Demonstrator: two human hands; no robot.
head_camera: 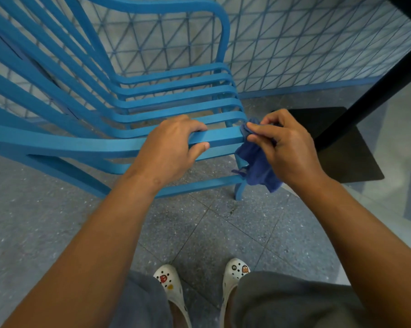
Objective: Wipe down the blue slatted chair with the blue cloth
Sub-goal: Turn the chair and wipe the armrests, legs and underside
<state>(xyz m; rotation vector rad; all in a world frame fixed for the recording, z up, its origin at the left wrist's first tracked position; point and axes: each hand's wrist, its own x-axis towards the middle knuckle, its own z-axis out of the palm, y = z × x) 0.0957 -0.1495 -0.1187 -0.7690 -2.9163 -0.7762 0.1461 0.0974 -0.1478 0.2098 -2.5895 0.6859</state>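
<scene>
The blue slatted chair point(171, 91) stands in front of me, its back to the left and its seat slats running to the right. My left hand point(169, 150) grips the nearest seat slat, fingers over the top and thumb underneath. My right hand point(285, 147) pinches the dark blue cloth point(256, 162) against the right end of that same slat. Most of the cloth hangs down beside the chair's front leg.
A black table leg point(374, 95) and its flat black base plate point(346, 147) stand close on the right. A blue lattice-patterned wall point(294, 43) lies behind the chair. Grey speckled floor tiles point(211, 233) and my white clogs point(235, 273) are below.
</scene>
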